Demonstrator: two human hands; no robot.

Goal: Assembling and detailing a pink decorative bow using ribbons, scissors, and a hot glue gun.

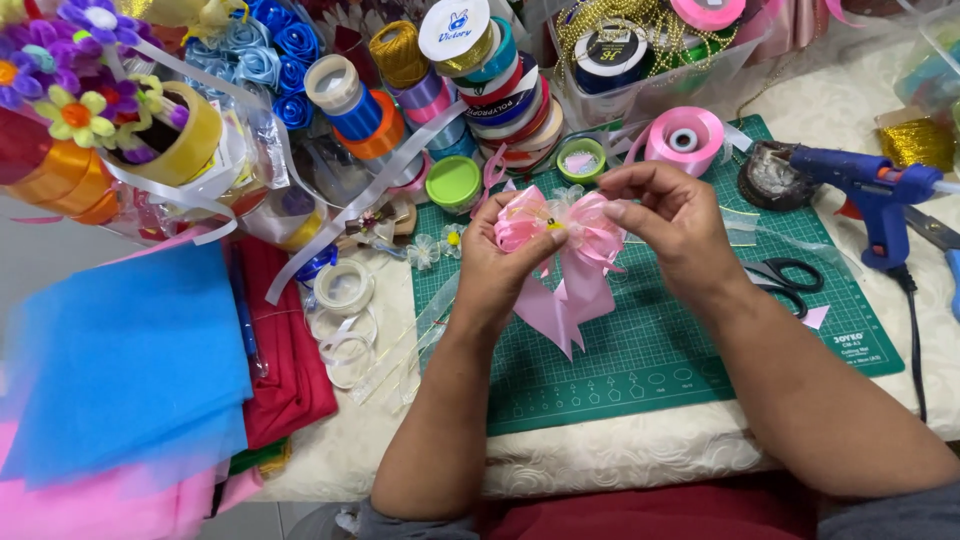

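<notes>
Both hands, left hand (497, 262) and right hand (668, 215), pinch the pink bow (563, 262) above the green mat (690, 340), shaping its loops; steadying the centre seems needed next.

A table (620, 455) covered by a cream patterned cloth is seen, on which a green cutting mat (660, 360) is laid. Black scissors (785, 278) and a pink ribbon roll (684, 140) are placed on the mat. A blue glue gun (872, 195) is set at its right edge, and blue sheets (120, 365) and red fabric (290, 345) are spread at the left.
</notes>
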